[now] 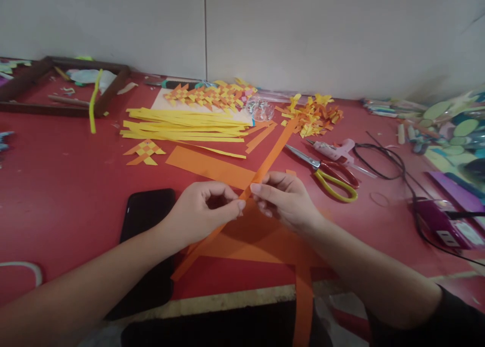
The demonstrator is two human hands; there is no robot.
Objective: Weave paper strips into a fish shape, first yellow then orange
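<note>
A long orange paper strip (275,152) runs diagonally between my hands, its lower end near the table's front edge. My left hand (212,205) pinches it near the middle, thumb against fingertips. Just above and to the right, my right hand (282,195) pinches the same strip between thumb and fingers. Beneath them lies a wide sheet of orange paper (261,236), partly covered by my hands. Behind is a flat orange paper piece (208,166). Another orange strip (303,301) hangs over the front edge of the table.
On the red table (68,185) lie yellow paper strips (182,125), a woven paper fish (146,151), more woven pieces (212,95), orange and yellow scraps (312,114), scissors (322,171), a pink glue gun (335,149) with a black cord, a black phone (151,210) and a wooden frame (113,92).
</note>
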